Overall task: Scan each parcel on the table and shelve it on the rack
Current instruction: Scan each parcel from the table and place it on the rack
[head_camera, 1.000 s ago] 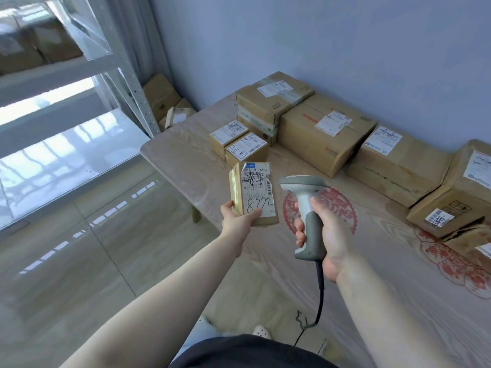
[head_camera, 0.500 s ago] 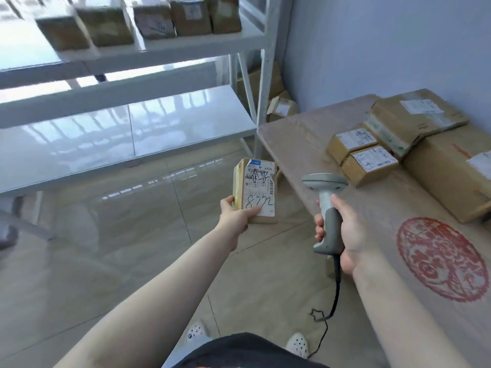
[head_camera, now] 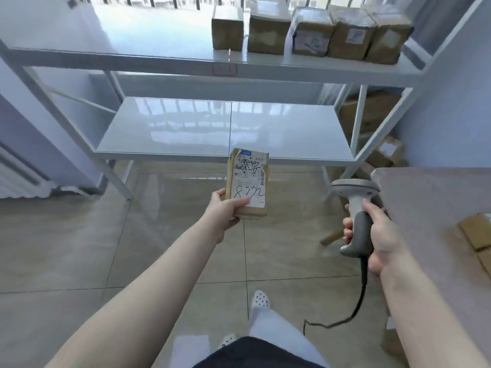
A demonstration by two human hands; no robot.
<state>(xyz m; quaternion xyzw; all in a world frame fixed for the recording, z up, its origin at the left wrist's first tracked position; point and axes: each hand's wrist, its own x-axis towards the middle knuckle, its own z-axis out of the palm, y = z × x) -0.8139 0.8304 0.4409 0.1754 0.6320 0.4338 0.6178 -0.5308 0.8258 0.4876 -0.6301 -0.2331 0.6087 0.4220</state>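
My left hand grips a small brown parcel by its lower end, label up, with "872" handwritten on it. It is held out in front of the white rack. My right hand grips the grey handle of a barcode scanner, its head pointing away and its black cable hanging down to the floor. Several brown parcels stand in a row on the rack's upper shelf at the right. The lower shelf carries nothing.
The table's corner is at the right, with a parcel at the frame edge. More cardboard boxes lie on the floor behind the rack's right leg. Tiled floor stretches between me and the rack.
My view has swung left from the table to face the rack head-on. Both hands keep their hold, the parcel and the scanner carried along with the turn.
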